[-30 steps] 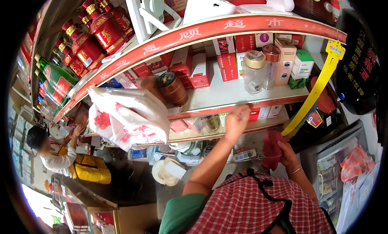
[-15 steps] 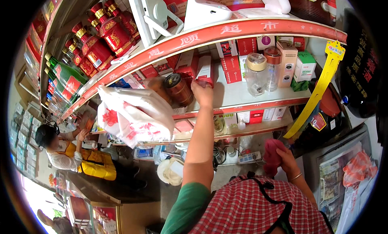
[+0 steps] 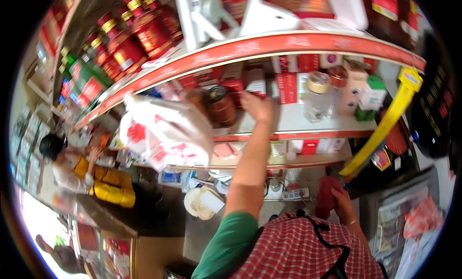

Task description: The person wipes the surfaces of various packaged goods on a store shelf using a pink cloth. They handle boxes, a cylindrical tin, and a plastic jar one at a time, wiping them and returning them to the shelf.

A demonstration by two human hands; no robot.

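My left hand (image 3: 257, 106) reaches onto the middle shelf, its fingers closed at the near end of a red-and-white box (image 3: 255, 79); motion blur softens the fingertips. Just left of it stands a brown canister (image 3: 222, 108) with a dark round lid. A clear glass jar (image 3: 316, 98) with a pale gold lid and another jar (image 3: 337, 81) with a reddish lid are to the right. Low at the right, my right hand (image 3: 344, 204) grips a bunched dark red cloth (image 3: 326, 197) in front of my checked apron (image 3: 303, 245).
A white plastic bag (image 3: 166, 132) with red print hangs at the shelf's left front. Red bottles (image 3: 149, 28) and white stands (image 3: 269, 19) crowd the upper shelf. A yellow strip (image 3: 380, 139) hangs at the right. Another person (image 3: 67, 168) in yellow and white is at far left.
The view has shifted, so the shelf sits slightly further right. My left hand has moved a little right at the box's end. My right hand still holds the cloth.
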